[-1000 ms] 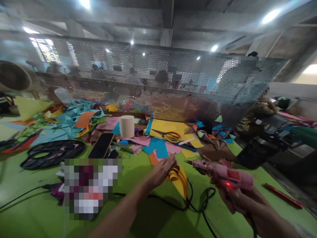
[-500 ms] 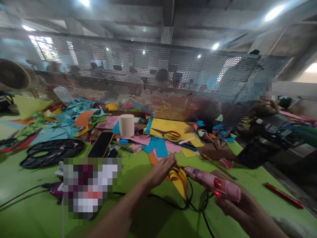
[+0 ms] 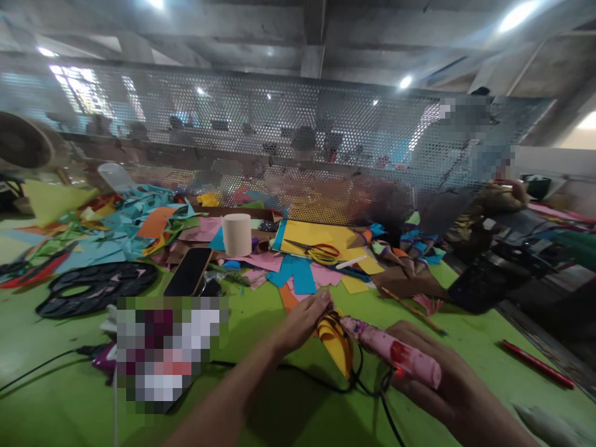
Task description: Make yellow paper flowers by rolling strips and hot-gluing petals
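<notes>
My left hand (image 3: 305, 318) is closed on a rolled yellow paper piece (image 3: 336, 347), which looks like a paper flower with its narrow end pinched in the fingers. In my right hand (image 3: 426, 366) is a pink glue gun (image 3: 393, 349), gripped round the handle, with a red light glowing on its underside. The gun's nozzle touches or nearly touches the yellow paper close to my left fingertips; I cannot tell which. A black cord (image 3: 321, 380) loops over the green table (image 3: 261, 413) below the paper.
Scissors (image 3: 321, 251) lie on yellow sheets behind my hands. Nearby are a cream roll (image 3: 237, 234), a phone (image 3: 189, 272), a black palette (image 3: 97, 285) and blue paper scraps (image 3: 130, 217). A red pen (image 3: 537, 364) lies right. A perforated metal screen (image 3: 261, 136) stands behind; a person's arm (image 3: 500, 195) shows at right.
The glue gun and my right hand have shifted slightly left, bringing the nozzle closer to the yellow paper. My left hand stays almost where it was.
</notes>
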Available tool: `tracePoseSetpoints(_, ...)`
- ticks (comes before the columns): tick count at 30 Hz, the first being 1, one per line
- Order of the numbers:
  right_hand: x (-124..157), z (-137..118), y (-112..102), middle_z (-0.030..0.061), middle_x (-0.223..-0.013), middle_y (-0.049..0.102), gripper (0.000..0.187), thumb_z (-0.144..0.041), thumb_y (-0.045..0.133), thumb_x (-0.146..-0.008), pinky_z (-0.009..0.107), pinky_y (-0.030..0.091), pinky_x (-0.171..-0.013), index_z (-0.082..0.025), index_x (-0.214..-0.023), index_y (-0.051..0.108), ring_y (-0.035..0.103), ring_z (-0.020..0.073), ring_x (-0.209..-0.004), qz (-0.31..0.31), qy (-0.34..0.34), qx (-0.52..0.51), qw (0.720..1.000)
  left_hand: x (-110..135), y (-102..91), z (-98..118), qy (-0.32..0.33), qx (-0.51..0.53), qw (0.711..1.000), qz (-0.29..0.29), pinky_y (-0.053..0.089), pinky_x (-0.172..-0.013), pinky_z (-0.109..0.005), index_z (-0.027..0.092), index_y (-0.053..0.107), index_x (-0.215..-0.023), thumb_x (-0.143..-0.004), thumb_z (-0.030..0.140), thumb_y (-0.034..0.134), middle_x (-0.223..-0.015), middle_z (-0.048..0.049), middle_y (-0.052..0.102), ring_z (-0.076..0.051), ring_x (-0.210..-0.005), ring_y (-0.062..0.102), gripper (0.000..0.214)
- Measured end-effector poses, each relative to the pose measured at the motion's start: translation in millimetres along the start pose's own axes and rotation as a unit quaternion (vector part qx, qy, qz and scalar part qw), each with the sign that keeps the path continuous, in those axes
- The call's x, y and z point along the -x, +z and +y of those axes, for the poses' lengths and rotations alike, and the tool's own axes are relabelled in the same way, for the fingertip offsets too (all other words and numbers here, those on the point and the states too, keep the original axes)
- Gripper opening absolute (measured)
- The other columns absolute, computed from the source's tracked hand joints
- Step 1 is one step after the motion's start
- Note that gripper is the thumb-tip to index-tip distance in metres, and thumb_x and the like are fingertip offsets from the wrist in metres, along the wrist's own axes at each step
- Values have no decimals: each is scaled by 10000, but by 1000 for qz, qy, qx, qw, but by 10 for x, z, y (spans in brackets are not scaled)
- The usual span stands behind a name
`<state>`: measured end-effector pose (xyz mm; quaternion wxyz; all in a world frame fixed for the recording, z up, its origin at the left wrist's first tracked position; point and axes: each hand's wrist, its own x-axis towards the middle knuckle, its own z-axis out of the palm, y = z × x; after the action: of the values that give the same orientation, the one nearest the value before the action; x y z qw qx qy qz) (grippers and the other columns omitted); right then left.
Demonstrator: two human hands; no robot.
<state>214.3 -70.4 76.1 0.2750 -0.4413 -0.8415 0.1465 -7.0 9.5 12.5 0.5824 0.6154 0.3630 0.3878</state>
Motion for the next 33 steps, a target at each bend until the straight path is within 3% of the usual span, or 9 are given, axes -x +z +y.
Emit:
tracePoseSetpoints(4, -16, -43, 0, 37, -820, 677, 233, -470, 558, -902, 267, 505, -561, -263, -954, 653, 662, 216, -744, 21, -4, 38, 999, 0, -3, -7, 11, -6, 1000, -4, 386, -824, -331, 189, 492, -817, -846, 746, 356, -830, -11, 430, -175, -820, 407, 574)
tracePoseSetpoints(9, 13, -27, 8, 37, -788, 660, 212, -445, 583, -894, 254, 483, -541, -250, -953, 642, 641, 196, -692, -1, -15, 56, 998, 1, -3, -5, 10, -1, 1000, -9, 400, -803, -329, 180, 508, -820, -853, 734, 365, -831, -12, 456, -169, -809, 427, 573)
tracePoseSetpoints(17, 60, 73, 66, 40, -783, 649, 205, -456, 565, -889, 268, 453, -519, -260, -894, 624, 596, 178, -597, 8, -47, 101, 994, 5, 2, 6, -12, 5, 1000, -21, 366, -679, -297, 172, 510, -770, -852, 747, 340, -737, 7, 421, -142, -700, 388, 605)
tracePoseSetpoints(24, 86, 118, 56, 13, -765, 604, 79, -290, 599, -888, 269, 409, -503, -246, -864, 538, 583, 164, -592, -40, -52, 124, 990, -8, -8, 9, -9, 5, 1000, -25, 358, -657, -294, 169, 525, -769, -842, 756, 350, -729, 3, 425, -141, -687, 384, 616)
tracePoseSetpoints(33, 127, 140, 59, 17, -777, 602, 131, -351, 601, -892, 282, 394, -521, -249, -873, 521, 589, 174, -615, -46, -50, 153, 986, 12, 0, 23, -23, 3, 999, -28, 351, -667, -288, 168, 524, -764, -841, 758, 351, -722, 9, 420, -139, -687, 384, 620)
